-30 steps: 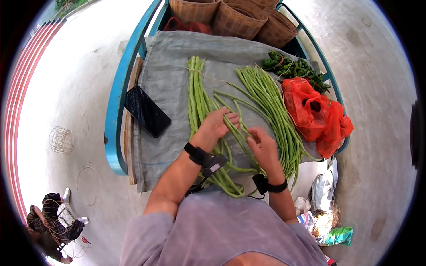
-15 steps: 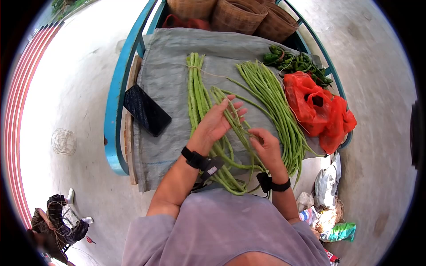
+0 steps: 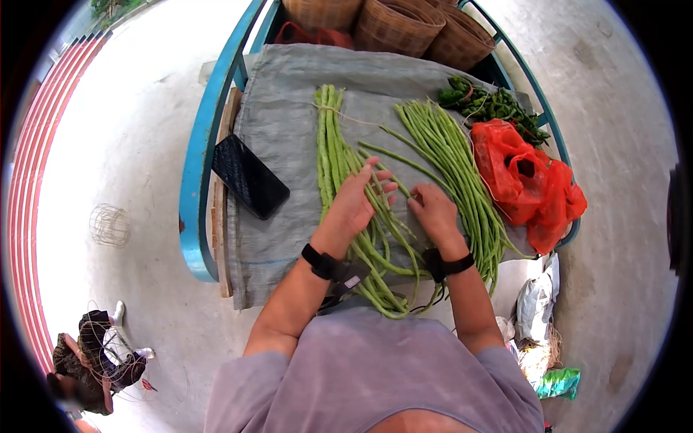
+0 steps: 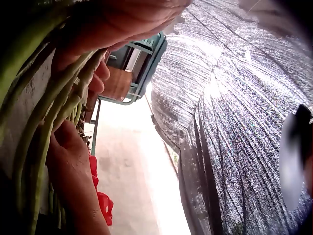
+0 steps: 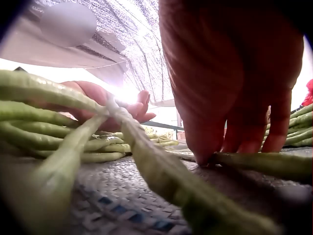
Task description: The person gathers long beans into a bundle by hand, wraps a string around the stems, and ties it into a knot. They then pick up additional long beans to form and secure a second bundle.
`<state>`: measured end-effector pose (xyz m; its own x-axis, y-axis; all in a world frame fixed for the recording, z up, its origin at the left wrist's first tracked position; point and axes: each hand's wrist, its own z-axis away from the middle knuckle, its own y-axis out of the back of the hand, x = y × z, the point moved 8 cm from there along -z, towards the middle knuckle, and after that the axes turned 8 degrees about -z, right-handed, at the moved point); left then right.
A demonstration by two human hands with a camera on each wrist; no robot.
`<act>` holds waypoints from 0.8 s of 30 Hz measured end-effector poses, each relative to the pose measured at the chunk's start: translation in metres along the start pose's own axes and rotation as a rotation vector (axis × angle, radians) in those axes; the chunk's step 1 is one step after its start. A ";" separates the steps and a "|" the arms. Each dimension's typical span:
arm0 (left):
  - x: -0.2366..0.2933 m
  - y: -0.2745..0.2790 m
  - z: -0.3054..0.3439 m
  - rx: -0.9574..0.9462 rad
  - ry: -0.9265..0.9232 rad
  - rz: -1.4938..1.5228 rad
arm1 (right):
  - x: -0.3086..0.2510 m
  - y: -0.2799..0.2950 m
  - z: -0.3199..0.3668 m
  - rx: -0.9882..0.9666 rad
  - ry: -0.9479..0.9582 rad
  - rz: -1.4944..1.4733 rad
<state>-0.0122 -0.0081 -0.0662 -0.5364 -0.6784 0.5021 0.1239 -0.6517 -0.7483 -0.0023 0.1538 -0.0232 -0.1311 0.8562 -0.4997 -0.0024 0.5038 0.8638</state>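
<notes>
My left hand [image 3: 352, 206], palm turned up, holds a few long green beans [image 3: 393, 229] under its thumb; their ends hang toward my body. In the right wrist view these beans [image 5: 159, 169] cross close to the camera. My right hand [image 3: 437, 215] is low over the sheet, its fingertips pinching the end of a long bean [image 5: 264, 164]. Left of the hands lies a bundle of long beans [image 3: 326, 148], with a thin tie near its top. A larger loose pile of long beans [image 3: 456, 162] fans out just right of my right hand.
Everything lies on a grey woven sheet [image 3: 278, 86] over a cart with blue rails [image 3: 200, 180]. A black phone [image 3: 250, 177] is at the left. Red plastic bags [image 3: 509, 173] and green peppers [image 3: 498, 108] lie right, woven baskets [image 3: 399, 27] behind. Another person [image 3: 101, 357] is at lower left.
My right hand has left the beans held in my left hand and moved down and right to a bean on the sheet. My left hand still holds its few beans.
</notes>
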 end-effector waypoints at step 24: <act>-0.009 0.000 -0.006 0.107 -0.041 -0.041 | -0.021 0.032 0.000 0.078 0.113 -0.171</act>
<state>-0.0128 0.0003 -0.0735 -0.5081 -0.6627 0.5502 0.1926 -0.7100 -0.6773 0.0006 0.1520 0.0150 -0.2454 0.7416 -0.6243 0.0420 0.6516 0.7574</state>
